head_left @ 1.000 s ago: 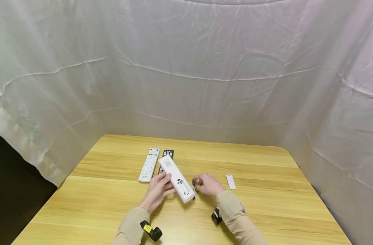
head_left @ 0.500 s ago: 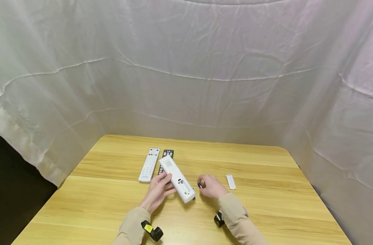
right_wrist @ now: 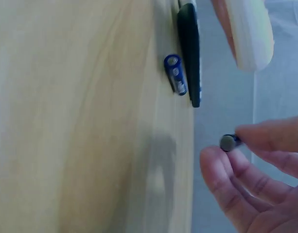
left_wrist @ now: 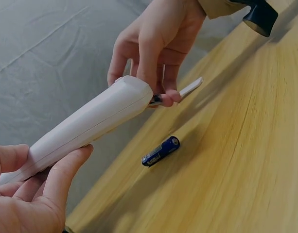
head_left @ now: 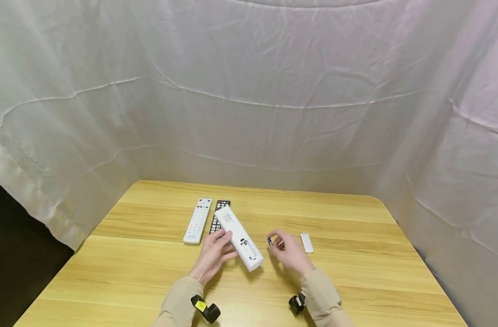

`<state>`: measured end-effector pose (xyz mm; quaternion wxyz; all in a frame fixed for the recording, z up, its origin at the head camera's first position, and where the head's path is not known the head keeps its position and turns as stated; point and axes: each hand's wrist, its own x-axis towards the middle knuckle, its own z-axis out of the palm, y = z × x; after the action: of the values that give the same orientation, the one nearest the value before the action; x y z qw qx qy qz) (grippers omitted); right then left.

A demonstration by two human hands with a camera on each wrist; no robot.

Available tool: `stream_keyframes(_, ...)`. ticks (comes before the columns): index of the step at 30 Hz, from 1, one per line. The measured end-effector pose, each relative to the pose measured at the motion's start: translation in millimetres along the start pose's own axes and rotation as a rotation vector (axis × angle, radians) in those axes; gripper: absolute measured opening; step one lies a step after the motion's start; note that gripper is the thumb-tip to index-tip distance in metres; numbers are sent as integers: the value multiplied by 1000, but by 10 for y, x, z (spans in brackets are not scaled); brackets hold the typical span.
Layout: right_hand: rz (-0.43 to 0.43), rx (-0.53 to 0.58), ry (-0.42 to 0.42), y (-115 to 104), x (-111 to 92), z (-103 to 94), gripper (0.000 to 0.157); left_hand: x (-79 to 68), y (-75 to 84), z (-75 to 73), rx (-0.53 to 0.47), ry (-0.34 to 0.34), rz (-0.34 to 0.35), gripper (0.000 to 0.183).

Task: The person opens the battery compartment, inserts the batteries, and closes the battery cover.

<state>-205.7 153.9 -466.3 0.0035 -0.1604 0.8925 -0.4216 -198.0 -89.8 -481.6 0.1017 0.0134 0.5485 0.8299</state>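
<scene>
My left hand (head_left: 214,254) grips a white remote control (head_left: 237,230), back side up and tilted over the table. Its battery compartment (head_left: 248,250) is uncovered, with no battery in it. To the right, my right hand (head_left: 289,251) pinches a blue battery (head_left: 269,241) between thumb and fingertips, a short way from the remote's lower end. The right wrist view shows the flat end of that battery (right_wrist: 228,142). A second blue battery (left_wrist: 161,151) lies on the table below the remote; in the head view it is hidden.
A white battery cover (head_left: 307,243) lies just right of my right hand. Behind my left hand, another white remote (head_left: 198,220) and a black remote (head_left: 222,206) lie buttons up; the held remote partly covers the black one. Pale curtains (head_left: 273,136) surround the wooden table (head_left: 355,254).
My right hand has drawn away from the held remote to the right, with the battery now turned in its fingertips. My left hand and the remote have shifted slightly right.
</scene>
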Motion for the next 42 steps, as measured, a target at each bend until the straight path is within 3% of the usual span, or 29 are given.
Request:
stream_keyframes(6,16,69,86,-68,-51,26,31,-4,9,41,-8,4,5,52)
stream_keyframes(19,-82,245,207,-190,-120,147,31,-17,-52,91,-4,-18,1,52)
stream_keyframes(30,-187,192,259,-268,-150,190,31,-7,-61,107,-10,-23,4,55)
stream_keyframes(36,-310,109,274,-318,-152,234,32,-4,-66,135,17,-27,15,56)
stream_keyframes(42,-353,35,271,-327,-167,286,31,4,-75,146,39,-14,25,53)
